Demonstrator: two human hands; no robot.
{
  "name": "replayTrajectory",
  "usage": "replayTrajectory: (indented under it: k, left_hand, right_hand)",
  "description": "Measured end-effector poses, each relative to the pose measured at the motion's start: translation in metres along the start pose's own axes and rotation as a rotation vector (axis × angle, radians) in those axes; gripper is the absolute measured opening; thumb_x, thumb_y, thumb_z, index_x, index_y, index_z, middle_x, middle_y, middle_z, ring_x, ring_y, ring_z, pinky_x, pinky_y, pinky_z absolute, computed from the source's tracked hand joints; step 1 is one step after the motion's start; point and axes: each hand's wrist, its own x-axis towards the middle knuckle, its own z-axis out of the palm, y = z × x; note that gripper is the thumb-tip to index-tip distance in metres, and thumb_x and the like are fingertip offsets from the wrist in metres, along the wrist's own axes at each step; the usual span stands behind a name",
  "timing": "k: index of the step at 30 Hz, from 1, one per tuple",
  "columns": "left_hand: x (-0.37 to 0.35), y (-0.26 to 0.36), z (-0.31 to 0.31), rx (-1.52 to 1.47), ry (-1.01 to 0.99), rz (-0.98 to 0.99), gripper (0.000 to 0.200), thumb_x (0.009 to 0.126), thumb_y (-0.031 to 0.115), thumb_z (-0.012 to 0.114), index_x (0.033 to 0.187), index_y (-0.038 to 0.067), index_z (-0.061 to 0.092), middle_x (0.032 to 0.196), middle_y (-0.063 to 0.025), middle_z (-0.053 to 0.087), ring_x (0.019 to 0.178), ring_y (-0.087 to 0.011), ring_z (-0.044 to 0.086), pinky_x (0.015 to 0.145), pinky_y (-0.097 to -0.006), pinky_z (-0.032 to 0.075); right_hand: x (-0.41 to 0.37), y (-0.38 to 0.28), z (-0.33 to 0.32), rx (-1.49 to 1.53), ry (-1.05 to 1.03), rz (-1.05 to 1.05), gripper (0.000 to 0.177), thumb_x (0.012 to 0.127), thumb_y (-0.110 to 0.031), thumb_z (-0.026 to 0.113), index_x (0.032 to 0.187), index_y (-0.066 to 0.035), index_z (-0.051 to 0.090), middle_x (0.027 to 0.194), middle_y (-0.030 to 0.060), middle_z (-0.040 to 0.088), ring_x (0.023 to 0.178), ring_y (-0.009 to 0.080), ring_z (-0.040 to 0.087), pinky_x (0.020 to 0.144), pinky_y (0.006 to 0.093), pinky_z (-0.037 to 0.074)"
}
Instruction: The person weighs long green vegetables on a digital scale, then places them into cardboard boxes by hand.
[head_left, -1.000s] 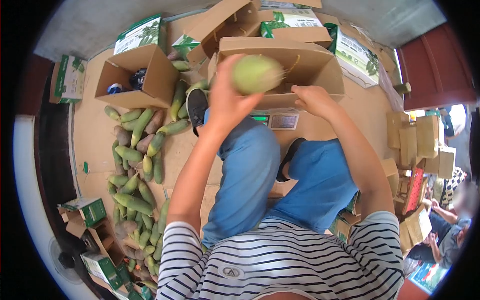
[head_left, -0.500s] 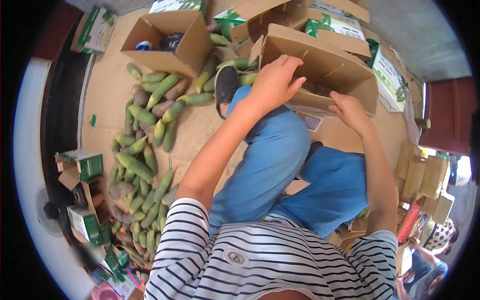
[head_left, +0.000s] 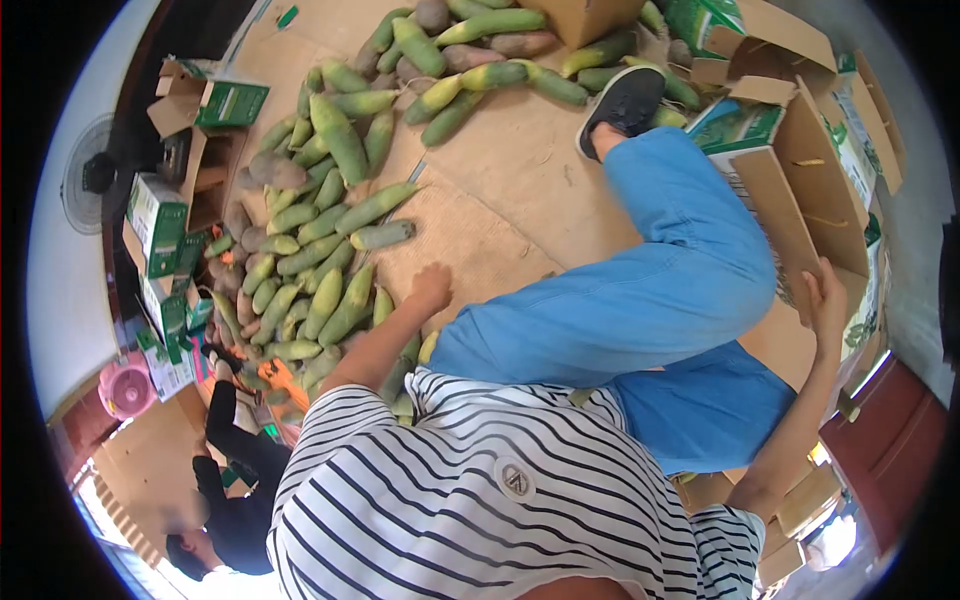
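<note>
White shirt (head_left: 440, 490) with thin dark stripes, short sleeves and a round pale badge (head_left: 516, 480); blue trousers (head_left: 620, 300); dark shoe (head_left: 628, 102) with a pale sole edge, upper right of the frame.

Vegetables (head_left: 338, 140) lie on cardboard (head_left: 475, 235) left of the legs (head_left: 640, 310); a box (head_left: 782, 205) sits (near one knee (head_left: 750, 275)) rightward.

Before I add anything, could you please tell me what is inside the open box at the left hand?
Inside the box by the left hand, yellow cords show against the far wall. The near side covers the bottom, so anything there cannot be seen.
</note>
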Motion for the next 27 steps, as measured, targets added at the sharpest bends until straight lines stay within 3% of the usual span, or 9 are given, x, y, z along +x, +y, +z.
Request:
replayTrajectory:
  k: [1, 7, 12, 14, 17, 20, 23, 27]
  left_hand:
    - [-0.012, -0.014, 0.011, 0.005, -0.119, -0.098, 0.038, 0.079, 0.022, 0.061, 0.112, 0.005, 0.052, 0.119, -0.0151, 0.05, 0.105, -0.0335, 0.054, 0.083, -0.043, 0.048]
    - [-0.04, -0.075, 0.085, -0.152, -0.143, -0.381, 0.039, 0.079, 0.023, 0.06, 0.113, 0.005, 0.051, 0.114, -0.0152, 0.052, 0.105, -0.0323, 0.054, 0.083, -0.0425, 0.048]
    - [-0.02, -0.072, 0.056, -0.124, 0.395, -0.329, 0.035, 0.078, 0.022, 0.06, 0.106, 0.006, 0.05, 0.105, -0.0137, 0.052, 0.101, -0.0311, 0.053, 0.08, -0.042, 0.047]
    - [0.002, -0.077, 0.038, -0.054, 0.511, -0.325, 0.029, 0.08, 0.018, 0.058, 0.105, 0.007, 0.05, 0.103, -0.0124, 0.052, 0.101, -0.0298, 0.052, 0.081, -0.0416, 0.045]
    - [0.034, -0.093, 0.009, 0.066, 0.477, -0.315, 0.024, 0.083, 0.015, 0.055, 0.104, 0.008, 0.05, 0.105, -0.0108, 0.053, 0.103, -0.0283, 0.052, 0.082, -0.0422, 0.045]
    - [0.065, -0.114, 0.004, 0.093, 0.314, -0.308, 0.033, 0.081, 0.013, 0.056, 0.114, 0.01, 0.048, 0.112, -0.0091, 0.051, 0.107, -0.0274, 0.05, 0.083, -0.0436, 0.046]
    - [0.083, -0.122, 0.003, 0.098, 0.27, -0.334, 0.024, 0.085, 0.015, 0.051, 0.109, 0.009, 0.05, 0.112, -0.0069, 0.054, 0.104, -0.0241, 0.052, 0.082, -0.0423, 0.045]
    - [0.094, -0.116, 0.001, 0.161, 0.209, -0.431, 0.028, 0.084, 0.014, 0.052, 0.112, 0.011, 0.055, 0.112, -0.0052, 0.054, 0.107, -0.0235, 0.05, 0.083, -0.0417, 0.043]
  right_hand:
    - [0.001, 0.008, 0.001, 0.008, 0.009, 0.016, 0.032, 0.085, -0.011, 0.062, 0.113, 0.003, 0.053, 0.09, 0.0221, 0.063, 0.082, 0.0333, 0.063, 0.073, 0.0347, 0.047]
    - [0.002, 0.02, 0.005, -0.058, 0.0, -0.029, 0.029, 0.087, -0.009, 0.06, 0.113, 0.004, 0.054, 0.099, 0.0225, 0.063, 0.092, 0.025, 0.063, 0.08, 0.032, 0.046]
    - [0.001, 0.023, 0.009, -0.034, -0.009, -0.027, 0.029, 0.088, -0.009, 0.058, 0.112, 0.006, 0.054, 0.102, 0.0203, 0.063, 0.094, 0.0216, 0.061, 0.083, 0.0305, 0.045]
    - [0.004, 0.002, 0.009, -0.036, -0.018, 0.002, 0.029, 0.089, -0.01, 0.058, 0.113, 0.006, 0.054, 0.102, 0.0193, 0.063, 0.093, 0.0198, 0.06, 0.083, 0.0294, 0.045]
    - [0.013, -0.015, 0.002, -0.031, -0.101, 0.071, 0.031, 0.09, -0.011, 0.057, 0.114, 0.007, 0.053, 0.101, 0.0169, 0.063, 0.093, 0.017, 0.058, 0.083, 0.0276, 0.044]
    - [0.013, -0.006, 0.005, 0.016, -0.089, 0.092, 0.033, 0.09, -0.012, 0.057, 0.116, 0.007, 0.052, 0.102, 0.0159, 0.063, 0.093, 0.0164, 0.058, 0.084, 0.0269, 0.043]
    - [0.01, -0.006, 0.009, 0.032, -0.057, 0.126, 0.034, 0.091, -0.012, 0.056, 0.118, 0.008, 0.051, 0.103, 0.0159, 0.063, 0.094, 0.0168, 0.057, 0.084, 0.0271, 0.043]
    - [0.008, 0.006, 0.013, 0.03, -0.033, 0.091, 0.035, 0.091, -0.012, 0.056, 0.118, 0.008, 0.051, 0.104, 0.0148, 0.063, 0.094, 0.0165, 0.057, 0.084, 0.0277, 0.043]
